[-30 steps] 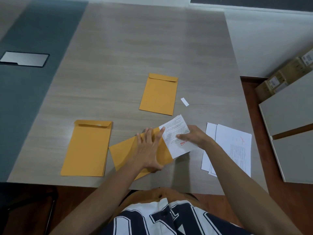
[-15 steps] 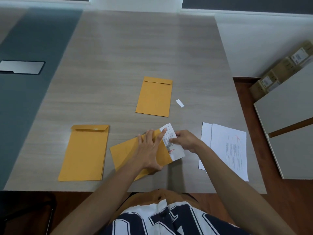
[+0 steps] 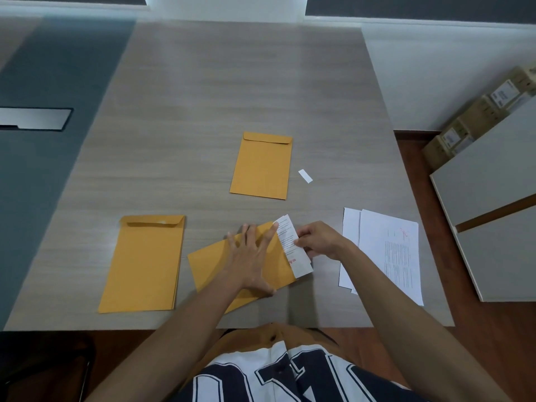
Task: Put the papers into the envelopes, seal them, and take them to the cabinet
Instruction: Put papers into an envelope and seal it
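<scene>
Our left hand (image 3: 252, 256) presses flat on the envelope (image 3: 211, 265) at the desk's (image 3: 232, 82) front while our right hand (image 3: 319, 240) pinches the paper (image 3: 293, 245), mostly inside; sealing, more papers (image 3: 388, 250) and delivery lie ahead.

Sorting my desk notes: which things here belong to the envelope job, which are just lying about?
Job: tilted envelope, paper partly inside it, left envelope stack, far envelope, loose papers.
Lying about: white strip, cardboard boxes, metal plate.
</scene>
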